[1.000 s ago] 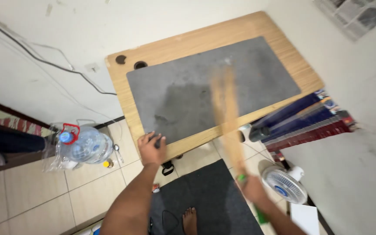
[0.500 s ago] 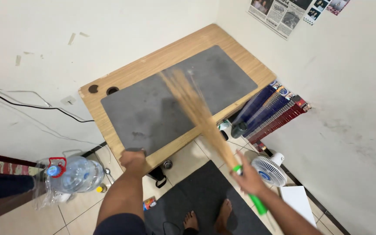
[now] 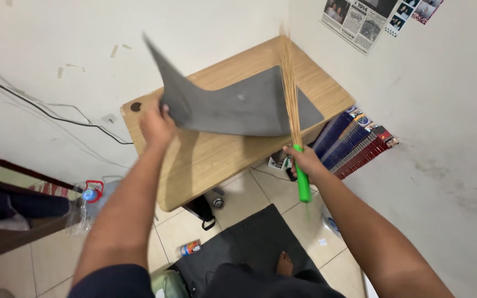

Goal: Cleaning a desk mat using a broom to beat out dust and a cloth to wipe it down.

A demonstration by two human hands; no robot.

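My left hand [image 3: 157, 124] grips the near left edge of a grey desk mat [image 3: 233, 105] and holds that side lifted off a wooden desk [image 3: 211, 157], while the mat's far right part still lies on the wood. My right hand [image 3: 305, 161] is closed around the green handle of a stick broom [image 3: 290, 91]. The broom's thin straw bristles point up and away, in front of the mat's right side.
Rolled mats in blue and red [image 3: 354, 143] lean against the right wall beside the desk. A water bottle [image 3: 92, 198] stands on the tiled floor at the left. A small can [image 3: 190, 248] lies by a black floor mat [image 3: 249, 245]. Black cables [image 3: 40, 107] run along the back wall.
The mat lay flat on the desk before; now my left hand has lifted its left side. The broom has swung from a slanted sweep to nearly upright, and the view has moved closer.
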